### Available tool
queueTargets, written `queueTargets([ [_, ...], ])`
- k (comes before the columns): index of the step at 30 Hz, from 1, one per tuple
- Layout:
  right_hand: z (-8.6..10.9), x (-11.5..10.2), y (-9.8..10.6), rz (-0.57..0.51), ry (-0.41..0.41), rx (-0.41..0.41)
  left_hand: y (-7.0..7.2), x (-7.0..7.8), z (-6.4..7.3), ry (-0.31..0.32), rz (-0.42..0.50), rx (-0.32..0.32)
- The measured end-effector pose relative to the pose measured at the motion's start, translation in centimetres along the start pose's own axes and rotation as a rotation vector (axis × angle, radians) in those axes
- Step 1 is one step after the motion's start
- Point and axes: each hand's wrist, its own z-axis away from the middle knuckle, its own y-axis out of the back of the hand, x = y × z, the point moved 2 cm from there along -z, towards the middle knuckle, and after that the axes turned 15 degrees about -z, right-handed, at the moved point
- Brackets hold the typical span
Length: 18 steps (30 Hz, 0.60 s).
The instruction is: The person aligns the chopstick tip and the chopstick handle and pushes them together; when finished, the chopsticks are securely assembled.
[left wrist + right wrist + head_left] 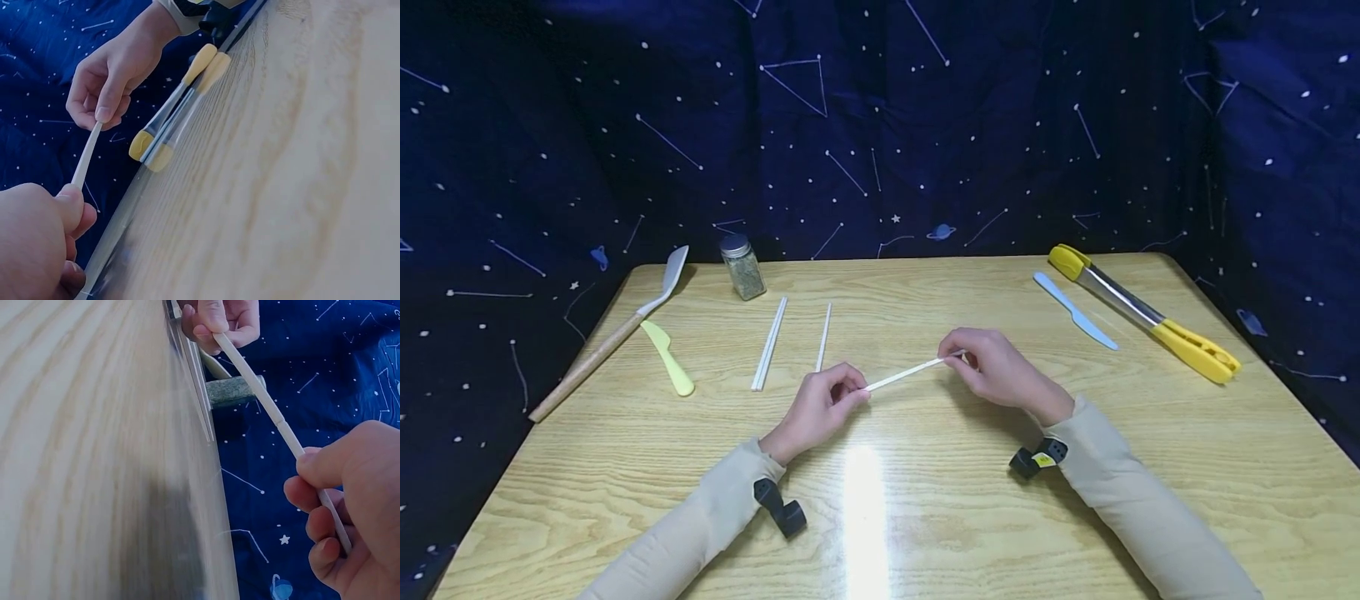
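A slim white chopstick point(904, 374) spans between the two hands above the middle of the table. Its left end is pinched between thumb and fingers of my left hand point(822, 407). My right hand point(1002, 372) pinches it near the other end, which pokes out past the fingers. In the right wrist view the chopstick point(265, 403) shows a small ring-like groove partway along. Just beyond the left hand lies a single white chopstick point(823, 335), its near end close behind the knuckles. Left of that, a pair of white chopsticks point(770, 343) lie side by side.
On the left are a spatula point(602, 343) with a wooden handle and a pale green spreader knife point(668, 358). A spice jar point(743, 268) stands at the back. A blue spreader knife point(1075, 311) and yellow-tipped tongs point(1138, 310) lie right. Dark starry cloth point(880, 125) hangs behind.
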Motion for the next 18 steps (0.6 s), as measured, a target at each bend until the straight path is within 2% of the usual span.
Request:
queueTargets([
  [6,-0.01,0.21,-0.47,-0.067,-0.011,-0.013,0.09,-0.18,0.13,0.043,0.049,-0.016],
  [11,0.13,0.28,-0.72,-0.127,-0.099,-0.032,0.29,-0.10,0.17,0.058,0.090,-0.044],
  [15,0.47,0.52,-0.58,-0.140,-0.160,-0.021,0.39,0.04,-0.01,0.028,0.144,-0.111],
  [18,0.51,0.83,-0.49,-0.144,-0.151,-0.024,0.58,0.18,-0.21,-0.013,0.191,-0.175],
])
